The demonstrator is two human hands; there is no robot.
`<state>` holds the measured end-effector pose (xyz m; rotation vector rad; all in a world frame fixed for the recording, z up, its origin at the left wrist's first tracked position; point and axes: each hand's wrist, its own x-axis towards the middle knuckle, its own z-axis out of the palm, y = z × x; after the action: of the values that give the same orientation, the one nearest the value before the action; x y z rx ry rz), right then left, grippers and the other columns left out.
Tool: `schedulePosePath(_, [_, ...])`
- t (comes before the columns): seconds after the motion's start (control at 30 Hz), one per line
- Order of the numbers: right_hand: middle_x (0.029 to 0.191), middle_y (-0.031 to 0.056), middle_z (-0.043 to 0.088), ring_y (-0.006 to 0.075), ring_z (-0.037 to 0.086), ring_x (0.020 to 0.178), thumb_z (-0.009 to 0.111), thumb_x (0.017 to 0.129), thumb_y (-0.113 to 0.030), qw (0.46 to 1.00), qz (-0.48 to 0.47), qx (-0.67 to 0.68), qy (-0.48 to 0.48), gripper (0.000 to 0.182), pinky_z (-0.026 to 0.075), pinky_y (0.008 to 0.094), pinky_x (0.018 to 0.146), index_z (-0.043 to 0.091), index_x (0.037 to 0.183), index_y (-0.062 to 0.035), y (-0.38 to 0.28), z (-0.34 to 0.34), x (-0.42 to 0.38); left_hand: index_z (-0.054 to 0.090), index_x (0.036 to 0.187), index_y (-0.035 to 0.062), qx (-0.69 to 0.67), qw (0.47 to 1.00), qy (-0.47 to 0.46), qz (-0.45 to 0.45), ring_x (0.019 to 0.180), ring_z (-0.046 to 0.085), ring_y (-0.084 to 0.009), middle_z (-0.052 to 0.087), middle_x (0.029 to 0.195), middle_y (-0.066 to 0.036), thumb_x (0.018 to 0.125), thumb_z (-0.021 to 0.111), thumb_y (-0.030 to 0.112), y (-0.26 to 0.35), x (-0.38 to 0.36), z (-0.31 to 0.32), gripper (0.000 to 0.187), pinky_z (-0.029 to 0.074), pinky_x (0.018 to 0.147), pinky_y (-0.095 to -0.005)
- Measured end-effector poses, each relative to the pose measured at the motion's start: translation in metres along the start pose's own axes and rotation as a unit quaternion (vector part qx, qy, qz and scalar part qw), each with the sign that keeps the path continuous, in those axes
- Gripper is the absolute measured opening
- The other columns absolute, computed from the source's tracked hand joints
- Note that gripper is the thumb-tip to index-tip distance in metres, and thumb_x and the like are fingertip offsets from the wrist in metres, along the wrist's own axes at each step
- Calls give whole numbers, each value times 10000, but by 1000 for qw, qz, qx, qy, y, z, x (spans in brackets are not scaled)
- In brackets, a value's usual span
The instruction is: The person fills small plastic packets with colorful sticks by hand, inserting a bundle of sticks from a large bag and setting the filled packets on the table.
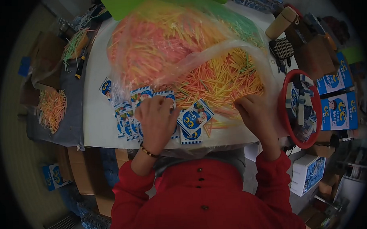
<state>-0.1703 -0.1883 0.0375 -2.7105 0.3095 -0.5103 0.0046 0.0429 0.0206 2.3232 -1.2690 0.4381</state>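
Observation:
A big clear plastic bag (pixel 149 47) lies open on the white table (pixel 95 117), full of thin pink, yellow and green sticks (pixel 218 79). My left hand (pixel 156 119), with a beaded bracelet at its wrist, is over the blue-and-white packets (pixel 129 120) at the table's near edge; its fingers are bent, and what they hold, if anything, is hidden. One printed packet (pixel 195 116) lies tilted just right of that hand. My right hand (pixel 254 114) is at the lower right edge of the stick pile, fingertips pinched together; anything between them is too small to make out.
A red basket (pixel 282 107) with packets and wrappers stands at the table's right edge. Behind it are a patterned pouch (pixel 282 49) and a tan bottle (pixel 281 24). More sticks (pixel 52 109) lie on a grey surface at left. Blue boxes (pixel 339 111) are stacked at far right.

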Motion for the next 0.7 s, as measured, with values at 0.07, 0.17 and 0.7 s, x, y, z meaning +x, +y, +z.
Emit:
schedulePosePath(0.07, [814,100,612,302,603,807,654,757,-23,998,9,-38,49,139,483,386,715,631,891,-47,11,11,7,625,945,79,-25,999,-35,12,993,463,-260,548,1030,-75,725,746,227,14,2,17,291,311,847,-415])
schedulePosePath(0.17, [880,115,620,311,611,839,662,782,-19,995,-23,-74,56,149,485,389,704,640,928,-35,31,14,23,626,895,99,-76,993,-88,16,939,478,-262,550,961,-65,719,745,252,15,2,36,261,310,835,-415])
schedulePosePath(0.7, [907,221,632,379,619,855,695,767,-224,984,128,-104,74,288,501,442,760,662,928,12,39,94,113,648,1107,58,-70,997,-5,35,904,523,-259,569,932,-87,739,646,62,17,13,35,367,398,798,-390])
